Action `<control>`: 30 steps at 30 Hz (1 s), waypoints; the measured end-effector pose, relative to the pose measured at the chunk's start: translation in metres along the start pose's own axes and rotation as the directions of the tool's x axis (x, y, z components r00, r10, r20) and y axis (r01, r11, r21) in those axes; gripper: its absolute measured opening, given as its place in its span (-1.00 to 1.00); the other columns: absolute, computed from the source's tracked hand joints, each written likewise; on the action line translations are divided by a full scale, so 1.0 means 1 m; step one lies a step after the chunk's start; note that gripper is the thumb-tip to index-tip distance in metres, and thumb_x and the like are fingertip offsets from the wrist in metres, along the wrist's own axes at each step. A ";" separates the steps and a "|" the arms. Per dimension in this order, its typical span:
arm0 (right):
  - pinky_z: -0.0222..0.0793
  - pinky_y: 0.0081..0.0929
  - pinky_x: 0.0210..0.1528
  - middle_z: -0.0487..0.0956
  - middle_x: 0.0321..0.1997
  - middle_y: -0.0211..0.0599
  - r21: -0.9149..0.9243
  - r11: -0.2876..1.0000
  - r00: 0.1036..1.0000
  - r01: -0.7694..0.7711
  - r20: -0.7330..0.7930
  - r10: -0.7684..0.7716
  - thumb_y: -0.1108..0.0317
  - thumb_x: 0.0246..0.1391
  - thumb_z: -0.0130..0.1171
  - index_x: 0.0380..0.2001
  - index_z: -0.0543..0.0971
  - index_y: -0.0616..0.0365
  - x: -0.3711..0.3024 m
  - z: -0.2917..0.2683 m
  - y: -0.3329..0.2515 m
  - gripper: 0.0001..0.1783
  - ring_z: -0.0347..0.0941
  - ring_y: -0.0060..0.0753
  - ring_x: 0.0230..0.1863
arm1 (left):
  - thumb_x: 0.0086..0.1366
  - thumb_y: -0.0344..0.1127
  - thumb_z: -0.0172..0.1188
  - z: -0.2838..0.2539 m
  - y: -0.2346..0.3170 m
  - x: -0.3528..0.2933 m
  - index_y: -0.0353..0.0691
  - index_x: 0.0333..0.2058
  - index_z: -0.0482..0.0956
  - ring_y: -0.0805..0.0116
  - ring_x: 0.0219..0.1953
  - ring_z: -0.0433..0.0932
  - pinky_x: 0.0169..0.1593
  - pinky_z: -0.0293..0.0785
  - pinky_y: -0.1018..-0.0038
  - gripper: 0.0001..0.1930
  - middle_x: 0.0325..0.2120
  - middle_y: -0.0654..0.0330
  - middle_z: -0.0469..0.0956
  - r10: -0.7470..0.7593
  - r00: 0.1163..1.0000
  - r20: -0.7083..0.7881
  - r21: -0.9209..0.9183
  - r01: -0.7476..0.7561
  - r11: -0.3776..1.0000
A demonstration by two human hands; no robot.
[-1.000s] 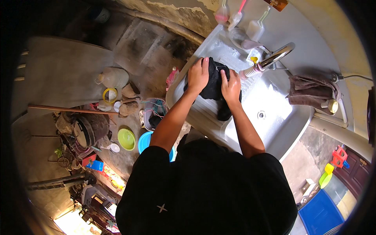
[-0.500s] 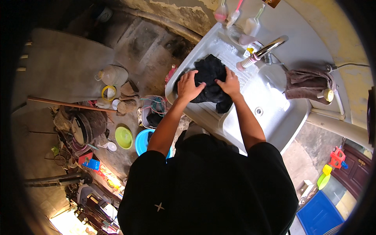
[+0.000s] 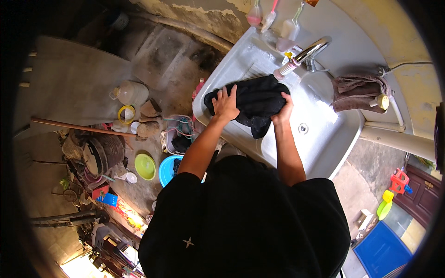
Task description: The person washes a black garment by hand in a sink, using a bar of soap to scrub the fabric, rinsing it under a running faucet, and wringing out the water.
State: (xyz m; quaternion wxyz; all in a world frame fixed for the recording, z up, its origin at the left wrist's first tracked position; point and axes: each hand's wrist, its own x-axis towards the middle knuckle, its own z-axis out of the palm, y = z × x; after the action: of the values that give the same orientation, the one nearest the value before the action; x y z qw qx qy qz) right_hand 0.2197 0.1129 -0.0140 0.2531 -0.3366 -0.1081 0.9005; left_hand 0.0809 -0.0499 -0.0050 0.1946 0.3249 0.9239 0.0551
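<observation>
A wet-looking black cloth garment (image 3: 256, 98) lies bunched over the ribbed washboard part of the white sink (image 3: 320, 153). My left hand (image 3: 225, 105) rests on its left end, fingers spread and pressed flat. At the garment's right end, my right hand (image 3: 283, 110) is closed round the edge, with the thumb side up and some fingers hidden under the fabric. Just beyond the cloth, the tap (image 3: 303, 56) with its white and pink nozzle points down toward it.
A brown towel (image 3: 354, 94) hangs right of the sink. Brushes and a bottle (image 3: 288, 34) stand on the back ledge. On the floor to the left are a blue basin (image 3: 168, 170), a green basin (image 3: 145, 167), a grey basket (image 3: 174, 139) and a plastic jug (image 3: 132, 92).
The garment has gone from a bunched heap to a wider, smoother shape. My right hand has moved from on top of it to its right edge; my left hand's fingers have spread.
</observation>
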 end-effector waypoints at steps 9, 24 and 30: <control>0.33 -0.22 0.13 0.56 -0.10 -0.28 -0.264 0.954 0.946 0.142 -0.248 -0.210 0.21 0.11 0.18 0.12 0.44 0.10 0.012 -0.067 -0.021 -0.50 0.44 -0.21 -0.03 | -0.07 -0.55 0.08 -0.004 -0.053 0.026 -0.17 -0.13 0.65 0.12 -0.26 0.63 -0.18 0.51 0.38 -0.55 -0.36 0.09 0.67 -0.005 0.968 -0.251 -0.702 -0.179 0.689; 0.36 -0.22 0.21 0.56 0.08 0.24 -0.999 0.039 0.955 -0.034 -0.044 -0.294 -0.04 -0.21 0.41 0.16 0.42 0.38 0.020 -0.021 0.041 -0.07 0.50 0.18 0.14 | -0.06 -0.48 0.22 -0.034 -0.053 -0.004 -0.13 -0.56 0.58 0.19 -0.22 0.55 0.25 0.18 0.08 -0.93 -0.54 0.23 0.56 0.633 0.774 0.019 0.128 -0.630 0.766; 0.39 -0.17 -0.01 0.58 -0.28 -0.04 -0.936 -0.198 0.900 0.292 0.339 -0.273 0.26 -0.28 0.42 -0.42 0.60 0.14 -0.022 -0.018 0.038 -0.69 0.47 0.11 -0.12 | 0.25 -0.13 0.23 -0.043 -0.015 0.021 -0.22 0.06 0.36 -0.02 0.13 0.50 0.15 0.41 0.22 -0.52 0.04 -0.08 0.53 0.337 0.934 -0.122 -0.495 -0.351 0.795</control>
State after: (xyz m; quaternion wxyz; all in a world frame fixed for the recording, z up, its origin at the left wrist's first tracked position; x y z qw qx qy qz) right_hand 0.2307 0.0696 -0.0291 0.1113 -0.3708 -0.8125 0.4359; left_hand 0.0400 -0.0476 0.0242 0.2474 0.4233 0.8042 0.3358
